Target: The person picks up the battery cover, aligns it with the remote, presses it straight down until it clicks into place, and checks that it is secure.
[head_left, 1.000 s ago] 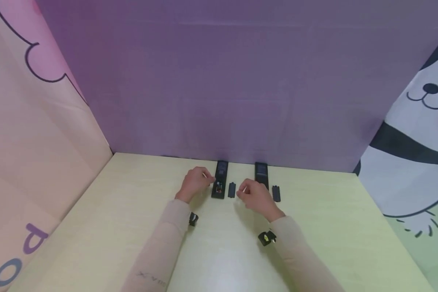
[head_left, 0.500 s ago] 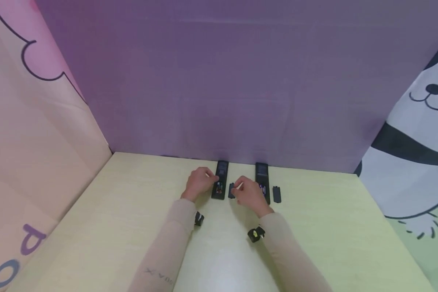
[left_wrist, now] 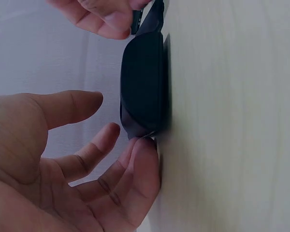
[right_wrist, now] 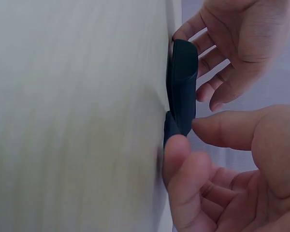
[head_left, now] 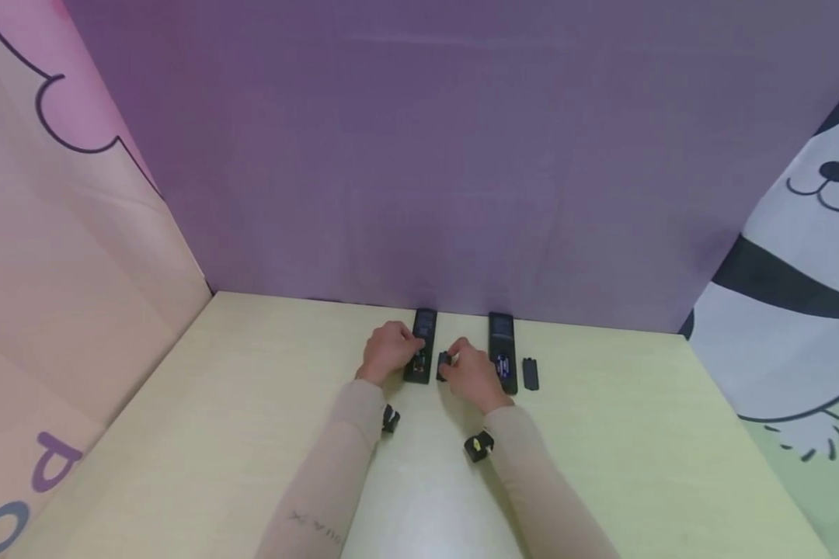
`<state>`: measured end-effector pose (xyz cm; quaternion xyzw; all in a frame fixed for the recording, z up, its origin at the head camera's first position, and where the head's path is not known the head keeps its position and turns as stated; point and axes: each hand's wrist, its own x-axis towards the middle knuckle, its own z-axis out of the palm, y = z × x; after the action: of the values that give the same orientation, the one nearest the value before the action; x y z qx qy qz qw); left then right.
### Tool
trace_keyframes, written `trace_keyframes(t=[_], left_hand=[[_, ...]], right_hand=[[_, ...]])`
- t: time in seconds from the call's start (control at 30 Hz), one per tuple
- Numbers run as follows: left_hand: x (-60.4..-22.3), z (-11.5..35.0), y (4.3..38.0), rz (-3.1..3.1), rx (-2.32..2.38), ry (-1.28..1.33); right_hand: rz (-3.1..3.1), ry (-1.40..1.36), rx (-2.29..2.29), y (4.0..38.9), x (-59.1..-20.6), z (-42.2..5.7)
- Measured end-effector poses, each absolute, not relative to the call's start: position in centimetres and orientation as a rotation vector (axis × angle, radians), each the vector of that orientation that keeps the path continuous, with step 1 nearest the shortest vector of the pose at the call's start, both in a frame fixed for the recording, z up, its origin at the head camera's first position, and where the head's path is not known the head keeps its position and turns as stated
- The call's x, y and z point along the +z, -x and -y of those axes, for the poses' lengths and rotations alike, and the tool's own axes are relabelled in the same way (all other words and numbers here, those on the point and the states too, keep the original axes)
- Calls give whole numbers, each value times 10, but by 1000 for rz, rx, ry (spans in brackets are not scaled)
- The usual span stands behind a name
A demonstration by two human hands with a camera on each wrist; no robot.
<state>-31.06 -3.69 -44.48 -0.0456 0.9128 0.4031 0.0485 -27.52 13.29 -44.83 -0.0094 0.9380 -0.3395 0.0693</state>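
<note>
Two black remote controls lie back side up on the table. My left hand (head_left: 390, 351) is beside the left remote (head_left: 422, 361); in the left wrist view its fingers (left_wrist: 144, 162) touch the remote's side, while the thumb stands apart. Between the remotes lies a small dark battery cover (head_left: 441, 376). The right hand (head_left: 471, 374) has thumb and fingertips curled around this cover, close over the table. The right remote (head_left: 501, 328) shows its uncovered battery bay with batteries inside. A second battery cover (head_left: 530, 374) lies to its right.
The pale table (head_left: 252, 435) ends at a purple cloth backdrop (head_left: 391, 155) right behind the remotes. Printed cloth walls stand on the left (head_left: 77, 295) and right (head_left: 776, 341). Dark wrist cameras (head_left: 478, 446) hang at both sleeves.
My right hand has moved left from in front of the right remote to the cover between the remotes, its fingers now around it. The left hand has shifted slightly right.
</note>
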Motion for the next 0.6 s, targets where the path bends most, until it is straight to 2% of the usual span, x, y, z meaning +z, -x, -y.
trace_keyframes(t=[0.6], left_hand=[[-443, 32, 312, -2810, 1181, 167]], right_hand=[[-2861, 59, -825, 289, -455, -131]])
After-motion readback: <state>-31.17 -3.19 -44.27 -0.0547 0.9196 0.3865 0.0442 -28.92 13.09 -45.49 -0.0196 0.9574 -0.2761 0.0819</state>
